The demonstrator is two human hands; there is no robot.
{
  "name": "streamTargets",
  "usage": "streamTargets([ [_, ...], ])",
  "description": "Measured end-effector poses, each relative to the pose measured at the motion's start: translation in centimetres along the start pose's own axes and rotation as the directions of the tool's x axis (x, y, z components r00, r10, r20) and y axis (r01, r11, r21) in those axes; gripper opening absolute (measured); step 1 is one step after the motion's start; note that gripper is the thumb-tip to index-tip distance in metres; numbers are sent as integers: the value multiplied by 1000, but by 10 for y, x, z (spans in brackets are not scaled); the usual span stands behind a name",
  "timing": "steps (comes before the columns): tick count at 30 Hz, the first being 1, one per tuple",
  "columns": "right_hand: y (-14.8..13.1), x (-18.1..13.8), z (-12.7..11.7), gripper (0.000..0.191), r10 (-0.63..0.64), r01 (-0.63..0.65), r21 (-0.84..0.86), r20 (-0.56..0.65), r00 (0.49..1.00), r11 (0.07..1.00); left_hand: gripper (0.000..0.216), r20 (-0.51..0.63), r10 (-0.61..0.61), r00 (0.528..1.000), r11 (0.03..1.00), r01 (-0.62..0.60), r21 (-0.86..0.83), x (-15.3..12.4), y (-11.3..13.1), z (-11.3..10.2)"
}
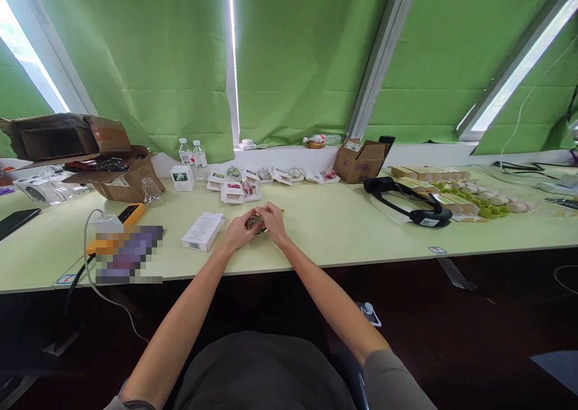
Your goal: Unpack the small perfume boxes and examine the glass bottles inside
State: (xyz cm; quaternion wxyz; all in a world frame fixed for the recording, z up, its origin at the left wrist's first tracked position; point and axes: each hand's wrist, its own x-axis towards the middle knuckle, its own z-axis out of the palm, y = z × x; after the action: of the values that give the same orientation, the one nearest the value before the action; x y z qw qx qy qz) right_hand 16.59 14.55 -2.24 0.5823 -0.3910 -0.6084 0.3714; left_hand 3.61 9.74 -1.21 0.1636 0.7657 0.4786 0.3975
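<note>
My left hand (239, 230) and my right hand (273, 218) meet over the pale green table (343, 223), fingers curled round a small roundish, dark and shiny object (255, 222) between them. I cannot make out what the object is. A closed white box with a barcode (203, 231) lies just left of my left hand. Behind my hands stands a row of small open white boxes (235, 191) holding little glass-like ornaments.
Brown cardboard boxes (120, 178) and two water bottles (193, 154) stand at the back left. A black headset (409, 200) lies right, beside packaged items (456, 190). An open carton (361, 160) sits at the windowsill. An orange device (130, 214) and cable lie left.
</note>
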Motion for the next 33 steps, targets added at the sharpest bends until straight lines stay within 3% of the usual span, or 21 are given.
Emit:
streamTargets([
  [6, -4, -2, 0, 27, 130, -128, 180, 2, 991, 975, 42, -3, -8, 1000, 1000, 8, 5, 1, -5, 2],
  [33, -8, -3, 2, 32, 115, -106, 157, -50, 992, 982, 39, -7, 14, 1000, 1000, -14, 0, 0, -4, 2],
])
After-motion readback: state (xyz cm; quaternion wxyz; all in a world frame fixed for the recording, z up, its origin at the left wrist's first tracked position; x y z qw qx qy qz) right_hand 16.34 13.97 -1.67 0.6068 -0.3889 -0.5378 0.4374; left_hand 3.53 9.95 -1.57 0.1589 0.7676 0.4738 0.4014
